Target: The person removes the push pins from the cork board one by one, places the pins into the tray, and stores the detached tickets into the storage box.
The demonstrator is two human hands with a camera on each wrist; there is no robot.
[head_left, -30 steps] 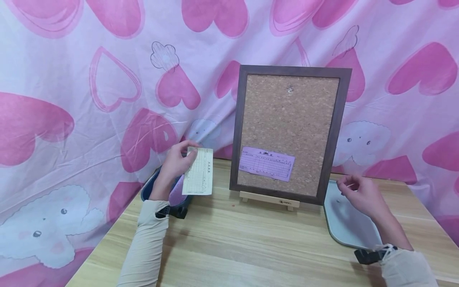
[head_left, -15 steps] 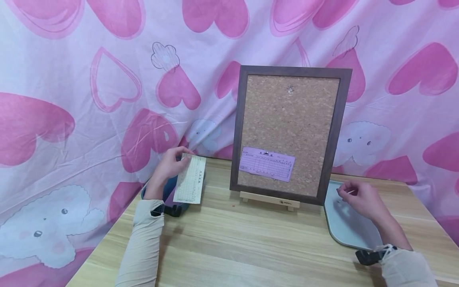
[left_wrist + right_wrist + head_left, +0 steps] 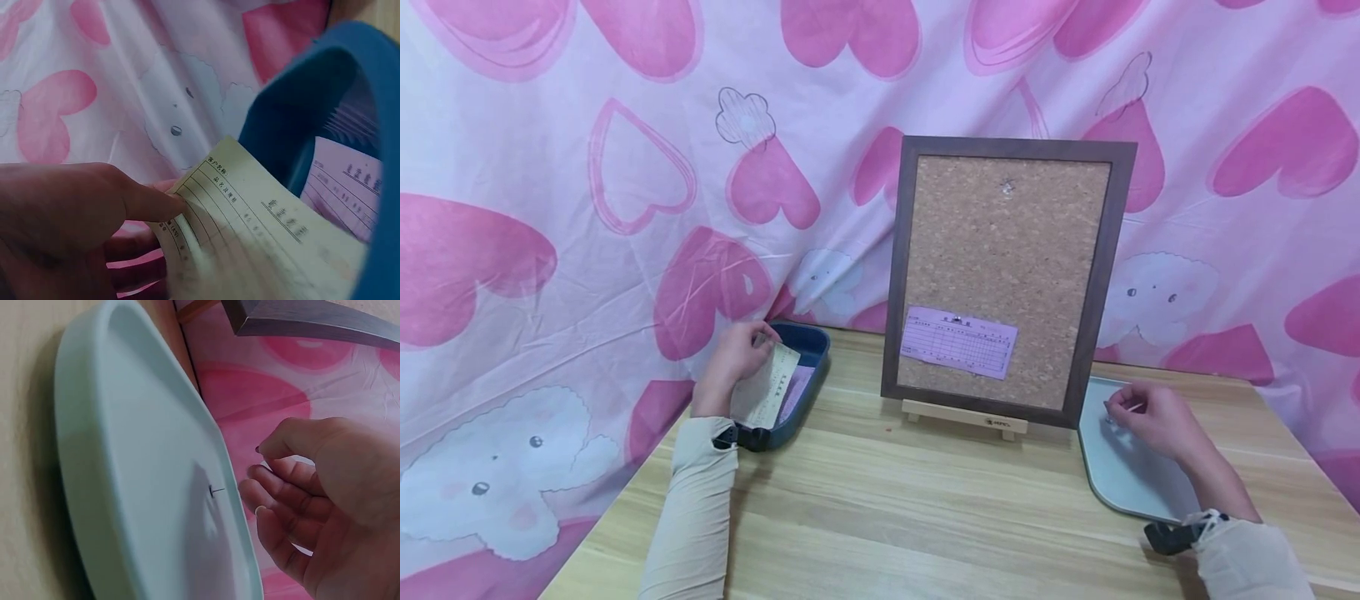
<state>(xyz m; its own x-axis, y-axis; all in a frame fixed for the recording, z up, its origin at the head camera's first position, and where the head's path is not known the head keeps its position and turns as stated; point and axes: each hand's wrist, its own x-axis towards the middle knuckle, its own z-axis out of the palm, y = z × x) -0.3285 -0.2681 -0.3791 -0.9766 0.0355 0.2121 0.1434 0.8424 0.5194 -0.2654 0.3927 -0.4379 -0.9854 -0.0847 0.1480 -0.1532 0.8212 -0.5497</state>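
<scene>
My left hand (image 3: 741, 360) pinches a pale yellow printed slip (image 3: 769, 387) between thumb and fingers, over the left part of a dark blue bin (image 3: 811, 400). In the left wrist view the slip (image 3: 269, 231) bends, with its lower part blurred. A purple slip (image 3: 347, 184) lies inside the bin beyond it. My right hand (image 3: 1153, 417) hovers with loosely curled fingers above a pale green tray (image 3: 150, 437). A thumbtack (image 3: 214, 490) stands point up on that tray, near the fingertips. Something small and dark shows at the thumb tip; I cannot tell what it is.
Between the hands a framed cork board (image 3: 1007, 250) leans on a small wooden easel (image 3: 962, 417). A purple slip (image 3: 958, 343) is pinned low on it, and more metal tacks (image 3: 1007, 187) sit near its top. A pink heart-patterned cloth (image 3: 625, 167) hangs behind the table (image 3: 925, 517).
My left hand has moved left and down with the yellow slip, from in front of the bin to over it, uncovering more of the bin. The right hand has barely moved.
</scene>
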